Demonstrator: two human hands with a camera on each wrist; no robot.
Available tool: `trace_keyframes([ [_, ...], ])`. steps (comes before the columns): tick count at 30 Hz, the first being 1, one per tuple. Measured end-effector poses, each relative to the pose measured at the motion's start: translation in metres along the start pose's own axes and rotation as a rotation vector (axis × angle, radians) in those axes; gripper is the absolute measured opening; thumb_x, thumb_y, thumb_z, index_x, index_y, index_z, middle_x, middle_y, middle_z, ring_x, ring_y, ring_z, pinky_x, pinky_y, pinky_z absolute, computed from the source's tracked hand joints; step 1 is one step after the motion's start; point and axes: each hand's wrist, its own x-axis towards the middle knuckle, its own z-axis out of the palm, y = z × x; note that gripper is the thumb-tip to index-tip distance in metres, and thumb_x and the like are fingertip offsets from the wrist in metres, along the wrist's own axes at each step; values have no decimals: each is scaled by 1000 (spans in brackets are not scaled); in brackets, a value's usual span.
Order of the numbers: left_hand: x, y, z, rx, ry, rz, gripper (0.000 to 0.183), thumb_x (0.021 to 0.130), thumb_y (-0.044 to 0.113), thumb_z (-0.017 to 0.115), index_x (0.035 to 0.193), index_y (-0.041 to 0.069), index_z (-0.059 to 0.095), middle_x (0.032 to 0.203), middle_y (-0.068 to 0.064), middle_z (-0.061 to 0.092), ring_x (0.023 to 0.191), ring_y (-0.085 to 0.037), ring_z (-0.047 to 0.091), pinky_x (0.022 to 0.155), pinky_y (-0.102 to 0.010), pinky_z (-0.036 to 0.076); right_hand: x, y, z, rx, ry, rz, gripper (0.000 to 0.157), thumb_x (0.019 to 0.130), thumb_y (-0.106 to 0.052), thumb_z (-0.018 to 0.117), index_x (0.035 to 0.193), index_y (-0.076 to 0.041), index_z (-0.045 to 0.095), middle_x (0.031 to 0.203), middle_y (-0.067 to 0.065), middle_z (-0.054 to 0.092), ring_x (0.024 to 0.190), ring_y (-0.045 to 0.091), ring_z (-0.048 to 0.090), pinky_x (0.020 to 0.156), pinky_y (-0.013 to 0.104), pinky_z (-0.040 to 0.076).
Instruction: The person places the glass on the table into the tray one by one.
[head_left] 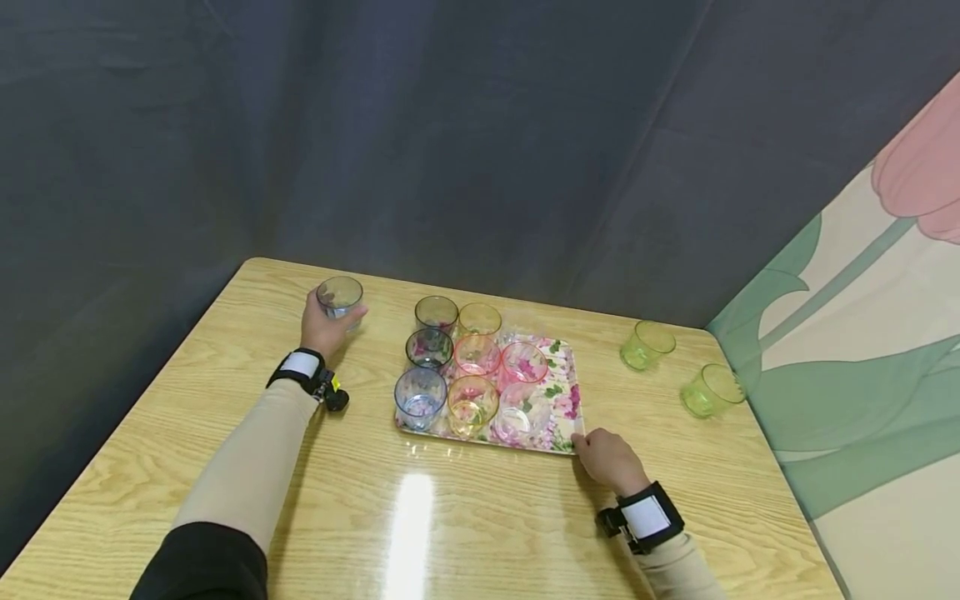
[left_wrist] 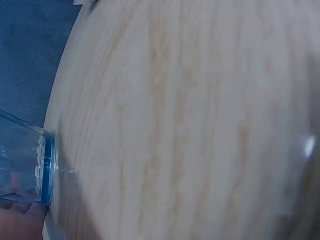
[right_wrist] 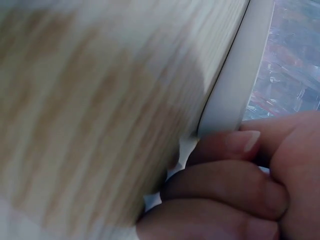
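At the table's far left, my left hand (head_left: 321, 332) grips a clear bluish drinking glass (head_left: 340, 294), thumb on its right side. The left wrist view shows this glass (left_wrist: 20, 160) at the left edge, its base close to the table top. My right hand (head_left: 611, 458) holds the near right corner of a floral tray (head_left: 564, 402). In the right wrist view, its curled fingers (right_wrist: 225, 185) are at the pale tray rim (right_wrist: 235, 70). Several tinted glasses stand on the tray, among them a blue glass (head_left: 421, 400), a yellow glass (head_left: 472, 407) and a pink glass (head_left: 523, 364).
Two green glasses (head_left: 648, 346) stand tilted-looking at the right of the wooden table (head_left: 337, 508). Behind the table hangs a dark curtain (head_left: 450, 150). A tulip-patterned cloth (head_left: 862, 375) borders the right edge.
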Motion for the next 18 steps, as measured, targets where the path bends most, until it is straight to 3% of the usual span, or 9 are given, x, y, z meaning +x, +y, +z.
trace_keyframes([
  [9,-12,6,-6,-38,-29,33,91,91,27,73,157,3,15,154,-24,33,148,-36,29,120,-47,30,1,0,1,17,-7,-32,49,104,-29,42,58,-12,45,59,2,41,53,16,42,51,28,32],
  [18,-43,20,-13,-4,-111,84,93,89,25,75,157,3,14,152,-24,36,147,-36,31,123,-46,25,1,3,-3,37,-33,-30,50,103,-30,43,56,-14,44,56,-1,39,51,14,39,50,26,31],
])
